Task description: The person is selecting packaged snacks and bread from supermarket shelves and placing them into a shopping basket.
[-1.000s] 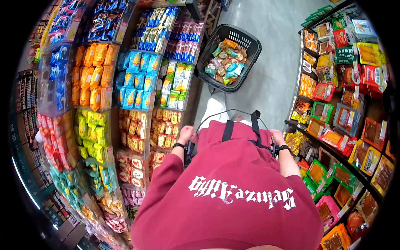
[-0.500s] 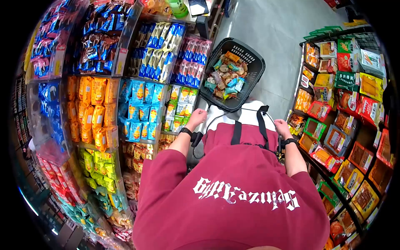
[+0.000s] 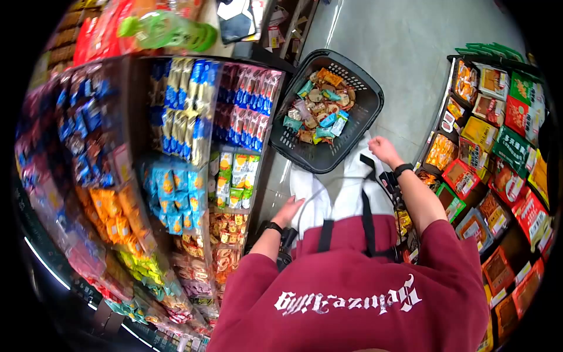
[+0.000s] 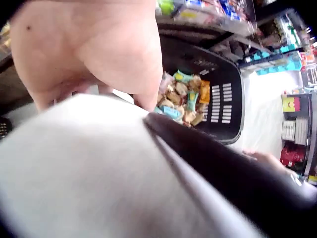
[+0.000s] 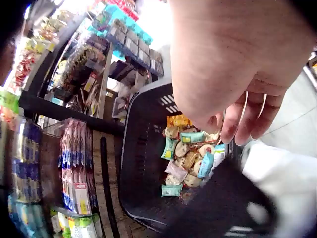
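A black basket (image 3: 373,108) holding many small wrapped snacks (image 3: 321,105) stands on the floor in front of the person's legs. The left hand (image 3: 288,212) hangs beside the white-clad thigh, below the basket's near edge in the head view, fingers loose and nothing visible in them. The right hand (image 3: 384,151) is close to the basket's near right corner, apart from it. In the right wrist view its fingers dangle, loosely curled and holding nothing, with the right hand (image 5: 242,64) in front of the basket (image 5: 133,163). The left hand (image 4: 94,47) partly covers the basket (image 4: 233,89) in the left wrist view.
Shelves of packaged snacks (image 3: 176,188) line the left side, with a green bottle (image 3: 167,30) lying on top near a dark phone-like object (image 3: 236,19). Another rack of packed food (image 3: 498,217) runs along the right. Grey floor (image 3: 387,47) stretches ahead between them.
The right hand has moved forward and inward, closer to the basket. The left hand has dropped lower in the head view and its fingers are more extended. The basket appears nearer and larger.
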Demonstrator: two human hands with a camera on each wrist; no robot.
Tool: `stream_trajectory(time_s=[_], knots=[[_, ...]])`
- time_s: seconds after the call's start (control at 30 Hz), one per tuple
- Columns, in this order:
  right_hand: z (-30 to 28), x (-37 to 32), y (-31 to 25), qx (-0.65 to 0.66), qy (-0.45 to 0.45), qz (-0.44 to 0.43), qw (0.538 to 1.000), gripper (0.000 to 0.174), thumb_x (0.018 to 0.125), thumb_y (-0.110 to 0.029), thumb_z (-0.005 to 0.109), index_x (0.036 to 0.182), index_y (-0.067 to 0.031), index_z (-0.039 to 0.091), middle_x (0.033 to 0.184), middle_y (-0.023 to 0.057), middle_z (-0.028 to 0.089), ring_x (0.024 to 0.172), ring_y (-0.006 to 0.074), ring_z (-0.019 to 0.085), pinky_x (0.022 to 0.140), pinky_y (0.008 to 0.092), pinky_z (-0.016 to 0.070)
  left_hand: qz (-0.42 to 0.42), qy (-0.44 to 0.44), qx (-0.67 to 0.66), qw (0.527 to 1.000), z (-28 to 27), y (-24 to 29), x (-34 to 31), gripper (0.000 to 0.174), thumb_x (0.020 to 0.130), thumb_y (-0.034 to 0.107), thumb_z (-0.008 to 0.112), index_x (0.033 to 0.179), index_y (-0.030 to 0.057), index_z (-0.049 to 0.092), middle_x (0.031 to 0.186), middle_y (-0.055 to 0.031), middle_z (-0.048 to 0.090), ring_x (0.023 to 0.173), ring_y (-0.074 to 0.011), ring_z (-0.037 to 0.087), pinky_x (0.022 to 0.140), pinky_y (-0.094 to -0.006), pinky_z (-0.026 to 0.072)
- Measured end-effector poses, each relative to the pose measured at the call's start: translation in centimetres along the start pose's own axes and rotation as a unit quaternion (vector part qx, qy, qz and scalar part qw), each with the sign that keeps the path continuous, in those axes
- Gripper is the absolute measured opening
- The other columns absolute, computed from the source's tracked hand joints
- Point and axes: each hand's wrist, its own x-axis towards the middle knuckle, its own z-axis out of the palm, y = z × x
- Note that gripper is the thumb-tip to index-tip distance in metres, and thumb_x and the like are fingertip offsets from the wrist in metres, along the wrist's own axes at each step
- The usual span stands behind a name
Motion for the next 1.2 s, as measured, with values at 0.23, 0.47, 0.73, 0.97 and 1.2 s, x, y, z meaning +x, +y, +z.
stream_trajectory(time_s=[0.23, 0.47, 0.73, 0.97, 1.2], knots=[[1.1, 17.5, -3.2, -0.175, 0.013, -0.074, 0.982, 0.030, 0.094, -0.029, 0.055, 0.099, -0.0035, 0.071, 0.103, 0.0243, 0.072, 0.103, 0.0439, 0.068, 0.090, 0.0489, 0.0556, -0.132, 0.013, 0.146, 0.980, 5.5, 2.5, 9.4, 0.152, 0.067, 0.057, 0.089, 0.160, -0.0014, -0.016, 0.159, -0.0361, 0.032, 0.148, -0.0397, 0.038, 0.119, -0.0378, 0.0373], [5.0, 30.2, -2.0, -0.225, -0.038, 0.062, 0.972, 0.064, 0.091, -0.025, 0.062, 0.146, 0.0020, 0.044, 0.140, 0.0304, 0.059, 0.131, 0.0450, 0.057, 0.109, 0.0474, 0.0464, -0.140, 0.286, 0.237, 0.918, 8.9, 7.3, 8.6, 0.108, 0.064, 0.049, 0.088, 0.147, 0.0043, 0.035, 0.136, -0.0261, 0.052, 0.129, -0.0433, 0.052, 0.107, -0.0499, 0.0471], [8.2, 34.7, 5.1, -0.187, -0.008, 0.034, 0.982, 0.094, 0.078, -0.032, 0.080, 0.154, 0.0016, 0.035, 0.139, 0.0283, 0.059, 0.129, 0.0403, 0.059, 0.109, 0.0419, 0.0472, -0.077, 0.353, 0.283, 0.889, 10.3, 3.2, 9.5, 0.089, 0.069, 0.046, 0.080, 0.143, 0.0072, 0.048, 0.133, -0.0228, 0.054, 0.125, -0.0416, 0.052, 0.107, -0.0501, 0.0449], [9.4, 33.5, 6.0, -0.235, -0.093, -0.057, 0.966, 0.089, 0.069, -0.033, 0.088, 0.144, -0.0067, 0.047, 0.133, 0.0253, 0.059, 0.127, 0.0405, 0.056, 0.108, 0.0430, 0.0464, -0.076, 0.355, 0.288, 0.886, 10.6, 2.1, 9.9, 0.087, 0.070, 0.046, 0.079, 0.142, 0.0083, 0.049, 0.131, -0.0210, 0.055, 0.126, -0.0415, 0.051, 0.106, -0.0510, 0.0451], [13.0, 29.8, 3.1, -0.254, -0.144, -0.184, 0.939, 0.084, 0.069, -0.028, 0.088, 0.142, -0.0127, 0.049, 0.141, 0.0191, 0.055, 0.131, 0.0395, 0.054, 0.109, 0.0461, 0.0460, -0.053, 0.367, 0.305, 0.877, 10.8, 2.0, 9.8, 0.085, 0.069, 0.045, 0.079, 0.140, 0.0075, 0.051, 0.127, -0.0211, 0.056, 0.122, -0.0410, 0.052, 0.104, -0.0500, 0.0454]])
